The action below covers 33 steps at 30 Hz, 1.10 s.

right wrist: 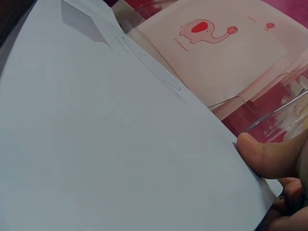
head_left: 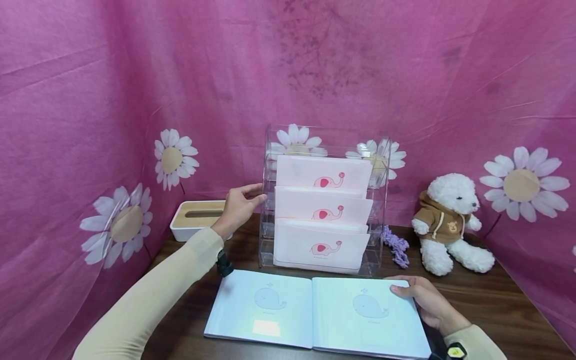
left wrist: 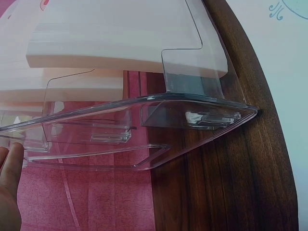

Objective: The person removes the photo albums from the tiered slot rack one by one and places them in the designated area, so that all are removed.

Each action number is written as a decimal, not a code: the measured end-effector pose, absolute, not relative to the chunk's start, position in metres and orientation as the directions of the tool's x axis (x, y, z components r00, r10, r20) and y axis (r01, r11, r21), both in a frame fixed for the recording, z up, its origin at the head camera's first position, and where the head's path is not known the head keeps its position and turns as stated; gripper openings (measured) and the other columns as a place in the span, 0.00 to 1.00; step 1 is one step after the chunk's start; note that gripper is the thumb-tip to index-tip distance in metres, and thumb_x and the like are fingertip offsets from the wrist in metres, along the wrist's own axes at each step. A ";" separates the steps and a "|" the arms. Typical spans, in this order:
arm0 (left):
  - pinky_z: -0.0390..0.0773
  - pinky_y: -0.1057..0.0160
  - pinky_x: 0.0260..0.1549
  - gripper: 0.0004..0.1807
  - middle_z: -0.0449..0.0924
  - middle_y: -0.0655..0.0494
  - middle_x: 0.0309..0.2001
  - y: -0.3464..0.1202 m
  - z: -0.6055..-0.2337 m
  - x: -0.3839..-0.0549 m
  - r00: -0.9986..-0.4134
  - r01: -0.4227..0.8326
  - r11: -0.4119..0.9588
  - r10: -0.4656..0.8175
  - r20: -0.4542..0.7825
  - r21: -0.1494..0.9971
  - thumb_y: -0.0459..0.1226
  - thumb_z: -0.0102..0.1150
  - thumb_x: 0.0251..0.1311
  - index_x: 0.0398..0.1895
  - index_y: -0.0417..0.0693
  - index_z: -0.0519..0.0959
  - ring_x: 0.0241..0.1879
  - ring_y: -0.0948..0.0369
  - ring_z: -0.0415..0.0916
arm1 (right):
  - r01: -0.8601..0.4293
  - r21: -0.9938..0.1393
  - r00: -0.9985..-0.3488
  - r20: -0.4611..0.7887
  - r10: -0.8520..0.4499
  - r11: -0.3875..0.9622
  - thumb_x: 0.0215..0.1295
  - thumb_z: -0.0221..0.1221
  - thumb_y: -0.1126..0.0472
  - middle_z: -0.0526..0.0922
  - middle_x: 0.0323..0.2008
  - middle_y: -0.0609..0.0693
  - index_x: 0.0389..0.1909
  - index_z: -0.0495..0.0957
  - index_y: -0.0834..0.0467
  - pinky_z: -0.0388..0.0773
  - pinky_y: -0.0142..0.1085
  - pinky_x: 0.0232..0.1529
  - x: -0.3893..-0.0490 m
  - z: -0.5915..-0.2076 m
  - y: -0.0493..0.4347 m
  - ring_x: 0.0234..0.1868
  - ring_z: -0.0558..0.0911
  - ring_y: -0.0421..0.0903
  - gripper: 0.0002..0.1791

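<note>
A clear plastic rack [head_left: 380, 210] stands on the table, with white elephant-printed booklets [head_left: 321, 250] in its tiers. At the rack's left side is my left hand [head_left: 240, 206], fingertips touching the clear side panel; a finger [left wrist: 12, 175] shows against it in the left wrist view. In front lie two white whale-printed faces side by side; whether they are one open booklet or two, I cannot tell. My right hand [head_left: 427, 300] pinches the right-hand whale-printed booklet [head_left: 369, 320] near its upper right corner, thumb [right wrist: 260, 154] on top and other fingers underneath.
A white tissue box with a wooden lid [head_left: 180, 230] stands behind my left forearm. To the rack's right lie purple flowers [head_left: 396, 245] and a white teddy bear in a brown hoodie [head_left: 450, 225]. A pink cloth with daisies [head_left: 225, 100] hangs behind the wooden table [head_left: 486, 300].
</note>
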<state>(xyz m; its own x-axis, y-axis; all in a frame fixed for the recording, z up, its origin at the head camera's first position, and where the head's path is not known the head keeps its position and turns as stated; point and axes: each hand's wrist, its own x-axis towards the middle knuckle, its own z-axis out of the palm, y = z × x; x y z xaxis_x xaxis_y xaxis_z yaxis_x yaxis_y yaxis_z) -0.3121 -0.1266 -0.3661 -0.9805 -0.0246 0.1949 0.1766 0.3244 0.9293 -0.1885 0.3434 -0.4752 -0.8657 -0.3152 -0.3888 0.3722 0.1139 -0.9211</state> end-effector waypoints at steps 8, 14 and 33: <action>0.84 0.55 0.56 0.23 0.86 0.49 0.56 -0.127 -0.368 -0.314 -0.980 0.176 0.339 -0.029 0.197 0.924 0.40 0.68 0.64 0.62 0.48 0.81 0.56 0.56 0.84 | 0.357 -0.928 -0.871 -0.371 -0.322 0.101 0.73 0.58 0.61 0.91 0.43 0.47 0.65 0.71 0.70 0.88 0.39 0.45 -0.193 -0.479 0.332 0.43 0.89 0.42 0.25; 0.83 0.56 0.57 0.23 0.86 0.50 0.56 -0.127 -0.368 -0.314 -0.979 0.178 0.343 -0.034 0.202 0.922 0.40 0.68 0.64 0.62 0.48 0.81 0.56 0.56 0.84 | 0.364 -0.923 -0.884 -0.385 -0.265 0.125 0.70 0.61 0.61 0.91 0.41 0.48 0.66 0.68 0.74 0.88 0.39 0.44 -0.196 -0.480 0.320 0.42 0.89 0.42 0.30; 0.83 0.55 0.57 0.24 0.85 0.52 0.58 -0.127 -0.367 -0.312 -0.984 0.155 0.350 -0.032 0.177 0.924 0.41 0.68 0.64 0.63 0.51 0.80 0.56 0.57 0.83 | 0.309 -0.903 -0.934 -0.348 -0.085 0.300 0.67 0.63 0.62 0.90 0.39 0.52 0.61 0.73 0.74 0.87 0.39 0.37 -0.192 -0.485 0.291 0.36 0.89 0.45 0.26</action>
<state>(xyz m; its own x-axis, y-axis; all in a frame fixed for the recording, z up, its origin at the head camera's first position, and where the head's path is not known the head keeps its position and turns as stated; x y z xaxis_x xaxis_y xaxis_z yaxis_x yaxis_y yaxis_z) -0.3116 -0.1265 -0.3665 -0.9836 -0.0325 0.1772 0.1549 0.3496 0.9240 -0.1915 0.2914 -0.4849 -0.9336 -0.0854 -0.3479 0.3089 0.2997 -0.9026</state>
